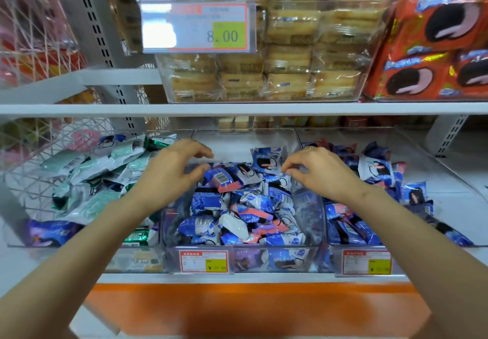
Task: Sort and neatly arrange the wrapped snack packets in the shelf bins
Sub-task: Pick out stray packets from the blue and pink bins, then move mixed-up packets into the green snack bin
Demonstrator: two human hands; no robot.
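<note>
left hand (pixel 177 165): open, hovering over middle bin (pixel 245 255)
right hand (pixel 315 171): fingers curled, empty
tip: lay the jumbled blue packets (pixel 237 206) flat, labels facing one way

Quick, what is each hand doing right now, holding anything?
Left hand: open, fingers curled, holding nothing, over the middle bin.
Right hand: fingertips pinched near a blue packet; whether it grips it cannot be told.

Three bins (pixel 243 249) side by side on shelf (pixel 237 278), packets (pixel 237 214) inside
</note>
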